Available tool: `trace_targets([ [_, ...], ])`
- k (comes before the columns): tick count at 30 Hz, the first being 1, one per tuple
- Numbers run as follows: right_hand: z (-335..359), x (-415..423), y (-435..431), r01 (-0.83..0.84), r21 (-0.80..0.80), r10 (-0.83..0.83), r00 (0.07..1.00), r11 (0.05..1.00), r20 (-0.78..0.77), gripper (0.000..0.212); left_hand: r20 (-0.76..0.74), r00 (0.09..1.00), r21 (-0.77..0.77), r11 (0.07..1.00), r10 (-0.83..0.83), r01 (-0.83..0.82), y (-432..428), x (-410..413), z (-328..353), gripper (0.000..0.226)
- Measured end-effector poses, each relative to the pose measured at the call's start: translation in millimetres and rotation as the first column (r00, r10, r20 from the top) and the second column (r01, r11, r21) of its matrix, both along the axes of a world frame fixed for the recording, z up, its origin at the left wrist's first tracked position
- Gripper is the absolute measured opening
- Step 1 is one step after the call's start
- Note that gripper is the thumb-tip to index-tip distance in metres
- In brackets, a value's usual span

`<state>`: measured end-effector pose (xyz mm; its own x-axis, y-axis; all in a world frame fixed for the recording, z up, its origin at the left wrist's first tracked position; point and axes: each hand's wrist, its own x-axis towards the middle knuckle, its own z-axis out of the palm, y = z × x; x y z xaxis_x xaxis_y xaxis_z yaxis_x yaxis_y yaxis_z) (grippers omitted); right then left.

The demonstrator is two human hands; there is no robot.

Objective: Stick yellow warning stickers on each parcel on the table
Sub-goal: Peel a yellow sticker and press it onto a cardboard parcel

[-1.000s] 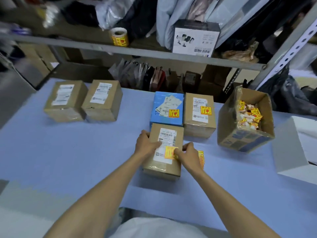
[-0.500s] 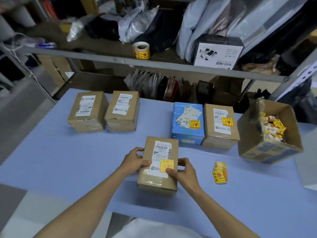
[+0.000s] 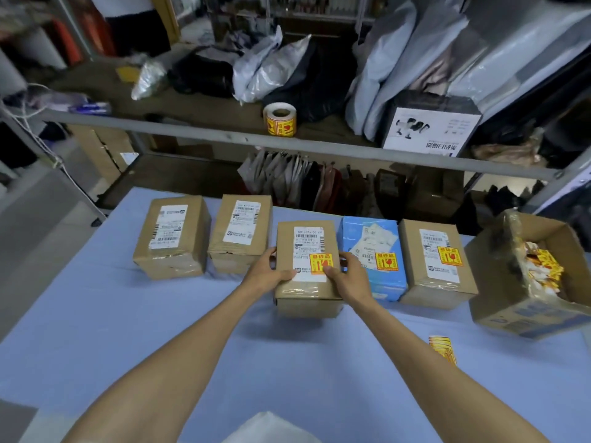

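A brown parcel (image 3: 305, 302) with a yellow warning sticker (image 3: 320, 264) on its white label sits in the row of parcels. My left hand (image 3: 267, 272) grips its left side and my right hand (image 3: 348, 276) grips its right side. To its right stand a blue parcel (image 3: 372, 238) and a brown parcel (image 3: 431, 282), each bearing a yellow sticker. Left of it are two brown parcels (image 3: 174, 238) (image 3: 241, 233) with white labels only. A small stack of loose yellow stickers (image 3: 443, 348) lies on the blue table (image 3: 96, 330) near my right forearm.
An open cardboard box (image 3: 499, 292) with yellow stickers inside stands at the right. On the metal shelf (image 3: 192, 131) behind the table sits a roll of yellow stickers (image 3: 280, 119), a white box (image 3: 428, 126) and several bags.
Both hands have pushed the stickered brown parcel away from me into the row, between the unstickered brown parcels and the blue parcel. The view has tilted upward.
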<state>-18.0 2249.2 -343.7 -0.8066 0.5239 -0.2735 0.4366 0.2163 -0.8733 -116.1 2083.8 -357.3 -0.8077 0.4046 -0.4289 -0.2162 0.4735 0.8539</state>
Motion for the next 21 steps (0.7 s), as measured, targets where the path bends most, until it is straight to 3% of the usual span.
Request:
trace_targets([
  [9, -4.9, -53.1, 34.0, -0.021, 0.072, 0.016, 0.997, 0.997, 0.071, 0.039, -0.091, 0.991, -0.108, 0.990, -0.100, 0.090, 49.2, -58.7, -5.2, 0.064],
  [21, -46.9, -75.8, 37.3, -0.106, 0.331, 0.030, 0.973, 0.938, 0.228, 0.026, -0.145, 0.970, -0.204, 0.965, -0.196, 0.165, 50.5, -65.5, -30.1, 0.071],
])
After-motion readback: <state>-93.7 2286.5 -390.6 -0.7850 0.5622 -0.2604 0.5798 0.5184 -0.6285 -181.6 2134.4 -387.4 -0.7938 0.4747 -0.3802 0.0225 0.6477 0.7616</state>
